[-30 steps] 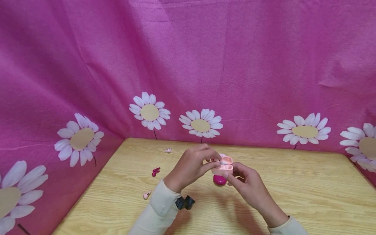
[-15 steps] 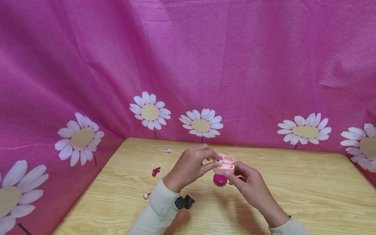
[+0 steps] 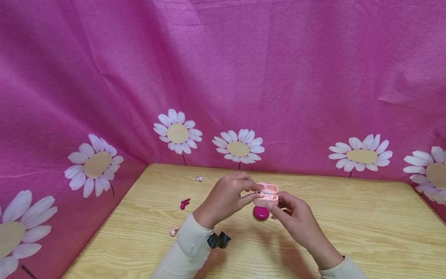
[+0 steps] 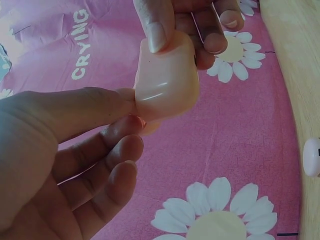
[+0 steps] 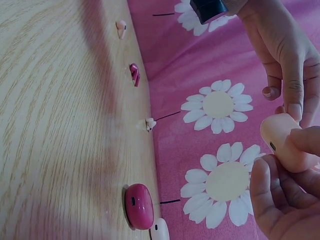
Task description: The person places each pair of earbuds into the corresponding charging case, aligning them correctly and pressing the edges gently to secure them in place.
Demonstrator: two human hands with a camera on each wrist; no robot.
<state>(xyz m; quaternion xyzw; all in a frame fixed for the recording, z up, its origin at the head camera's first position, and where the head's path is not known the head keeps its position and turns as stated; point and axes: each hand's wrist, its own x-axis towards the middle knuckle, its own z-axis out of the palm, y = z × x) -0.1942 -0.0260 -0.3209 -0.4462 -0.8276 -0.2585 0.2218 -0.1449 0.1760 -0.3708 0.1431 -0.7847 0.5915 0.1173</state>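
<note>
1. Lying near left on the wood-grained counter (image 3: 366, 232), a loose bud (image 3: 174, 231), smooth with a round head and stubby stem, might be swept by the left sleeve (image 3: 184, 248).
2. Close together, the hands share one small job: the right hand (image 3: 296, 221) grips the peach case (image 3: 264, 202), raised above the counter with its lid (image 3: 271, 189) up; the left hand (image 3: 223, 201) pinches what looks like a peach bud (image 3: 259, 192), mostly hidden, at the left slot.
3. Both pieces look like slick plastic, so fingertips could slip; a bud turned askew may jam on the rim, and a hard push could twist the rounded case from its grip.
4. Beneath sits a glossy, domed magenta case (image 3: 261, 213); a dropped bud would likely bounce off it.
5. Magenta buds (image 3: 185, 204), shiny and thin-stemmed, lie left; mixing up colours seems a small risk.
6. Beyond are a white case (image 5: 160, 230), white buds (image 3: 199, 178) at far left, and creased, daisy-printed cloth (image 3: 296, 77).
</note>
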